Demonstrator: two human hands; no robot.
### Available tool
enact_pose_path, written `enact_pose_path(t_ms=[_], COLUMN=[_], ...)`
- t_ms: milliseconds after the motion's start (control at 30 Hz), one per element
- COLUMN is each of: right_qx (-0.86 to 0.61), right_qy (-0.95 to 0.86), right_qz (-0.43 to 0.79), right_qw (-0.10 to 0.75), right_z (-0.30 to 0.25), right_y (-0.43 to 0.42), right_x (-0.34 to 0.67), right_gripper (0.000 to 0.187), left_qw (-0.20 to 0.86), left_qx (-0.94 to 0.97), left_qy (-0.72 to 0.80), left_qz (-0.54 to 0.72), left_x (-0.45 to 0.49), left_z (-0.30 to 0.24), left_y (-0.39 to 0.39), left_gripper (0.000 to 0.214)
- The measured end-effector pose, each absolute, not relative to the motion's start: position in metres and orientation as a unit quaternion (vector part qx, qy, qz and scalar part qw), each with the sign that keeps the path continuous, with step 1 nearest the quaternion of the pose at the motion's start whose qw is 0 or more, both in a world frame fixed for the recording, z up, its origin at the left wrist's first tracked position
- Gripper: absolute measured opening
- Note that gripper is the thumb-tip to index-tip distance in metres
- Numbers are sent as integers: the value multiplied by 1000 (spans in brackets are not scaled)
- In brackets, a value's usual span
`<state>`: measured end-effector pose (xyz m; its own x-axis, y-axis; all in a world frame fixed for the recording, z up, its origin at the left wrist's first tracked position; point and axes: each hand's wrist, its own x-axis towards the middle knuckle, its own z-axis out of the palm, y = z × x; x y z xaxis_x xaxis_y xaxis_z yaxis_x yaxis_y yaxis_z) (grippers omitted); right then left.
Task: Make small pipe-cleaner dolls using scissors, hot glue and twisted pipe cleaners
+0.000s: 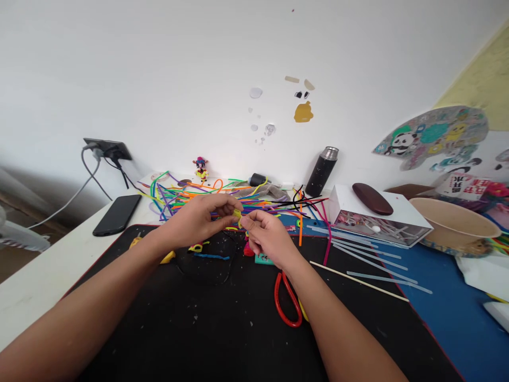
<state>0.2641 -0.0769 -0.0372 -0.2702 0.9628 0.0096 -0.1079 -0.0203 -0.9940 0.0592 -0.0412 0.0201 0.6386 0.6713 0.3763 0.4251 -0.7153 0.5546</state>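
Observation:
My left hand and my right hand meet above the black mat. Both pinch a small yellow pipe-cleaner piece between their fingertips. Behind them lies a tangled heap of coloured pipe cleaners. Below my right wrist lie red-handled scissors. A small teal piece and a red bit sit under my right hand. A blue pipe-cleaner length and yellow bent pieces lie under my left hand.
A black phone lies at the left on the white table. A black flask stands at the back. A white box with a brown case, clear glue sticks, a wooden skewer and a paper bowl lie right.

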Motion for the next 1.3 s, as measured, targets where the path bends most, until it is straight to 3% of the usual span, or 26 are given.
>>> enact_pose_path(t_ms=[433, 800, 1300], right_qx=[-400, -418, -426], right_qy=[-532, -598, -570], right_qz=[592, 518, 492], right_qw=[455, 447, 502], right_z=[-38, -40, -42], right_y=[-77, -79, -76], right_x=[263, 263, 264], right_gripper=[48, 25, 28], left_qw=[238, 418, 407], left_qx=[879, 773, 791], left_qy=[328, 378, 373], left_qz=[253, 289, 264], left_x=[64, 63, 64], left_z=[18, 17, 19], left_y=[-43, -35, -38], left_gripper=[17, 30, 25])
